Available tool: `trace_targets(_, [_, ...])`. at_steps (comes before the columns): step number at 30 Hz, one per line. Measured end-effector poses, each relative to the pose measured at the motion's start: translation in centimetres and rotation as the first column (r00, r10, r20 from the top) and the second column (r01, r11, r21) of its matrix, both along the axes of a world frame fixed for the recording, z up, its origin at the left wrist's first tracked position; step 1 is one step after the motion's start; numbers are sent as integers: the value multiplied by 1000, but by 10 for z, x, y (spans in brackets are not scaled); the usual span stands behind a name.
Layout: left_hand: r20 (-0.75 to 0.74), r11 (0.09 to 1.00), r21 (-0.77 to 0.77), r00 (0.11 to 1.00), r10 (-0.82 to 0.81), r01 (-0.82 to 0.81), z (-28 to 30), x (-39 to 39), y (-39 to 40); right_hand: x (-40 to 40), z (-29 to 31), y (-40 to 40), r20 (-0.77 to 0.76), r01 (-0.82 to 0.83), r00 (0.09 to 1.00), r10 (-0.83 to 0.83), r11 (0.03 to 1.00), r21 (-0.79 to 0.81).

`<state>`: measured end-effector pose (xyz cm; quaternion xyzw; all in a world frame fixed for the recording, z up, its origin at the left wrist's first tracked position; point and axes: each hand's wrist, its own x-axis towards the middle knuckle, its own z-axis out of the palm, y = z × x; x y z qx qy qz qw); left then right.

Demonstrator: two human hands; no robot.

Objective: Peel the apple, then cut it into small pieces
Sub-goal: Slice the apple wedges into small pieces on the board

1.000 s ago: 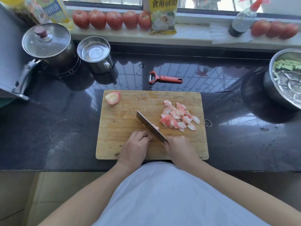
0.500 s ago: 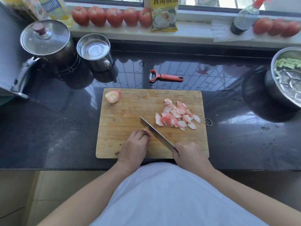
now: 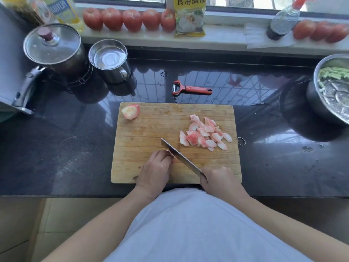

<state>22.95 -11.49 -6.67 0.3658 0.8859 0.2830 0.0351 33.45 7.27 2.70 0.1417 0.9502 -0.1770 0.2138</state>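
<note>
Gripping the handle of a broad steel knife (image 3: 180, 158), the right hand (image 3: 220, 179) sits low in the frame with its fingers curled fully round; the handle itself is hidden in that grip. The flat blade runs up and left, its edge down on the pale, scored wooden cutting board (image 3: 143, 129). The left hand (image 3: 155, 170) rests just left of the blade, fingers curled over a small apple piece that barely shows at the fingertips, touching the blade's side. To the blade's upper right lies a heap of small apple pieces (image 3: 204, 134), pink-white and wedge-shaped. At the board's upper left corner sits a larger peeled apple chunk (image 3: 130, 111), rounded, well apart from the heap. Beyond the board, on the glossy dark stone table (image 3: 56, 148), lies a red-handled peeler (image 3: 191, 89). Farther left stand a steel mug (image 3: 110, 60) and a glass-lidded pot (image 3: 53, 48); at right, a steel bowl (image 3: 332, 91) holds green strips. Red tomatoes (image 3: 130, 20) line the windowsill.
</note>
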Motion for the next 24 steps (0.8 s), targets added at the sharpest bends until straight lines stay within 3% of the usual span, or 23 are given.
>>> trace_targets(6, [21, 1000, 15, 1000, -4, 3, 3, 0, 0, 13, 5, 7, -37, -13, 999, 13, 1000, -3])
trace_targets(10, [7, 1000, -3, 1000, 14, -14, -2, -1, -1, -5, -7, -2, 38, -41, 999, 39, 998, 43])
trace_targets(16, [0, 999, -30, 1000, 14, -14, 3, 1, -3, -49, -25, -28, -93, -45, 994, 49, 998, 44])
trace_targets(21, [41, 999, -46, 999, 23, -22, -1, 4, -8, -23, -12, -10, -137, 79, 987, -84, 996, -42])
trace_targets(24, [23, 999, -38, 1000, 19, -18, 0, 3, -6, -7, -1, -3, -111, 55, 992, -61, 997, -56])
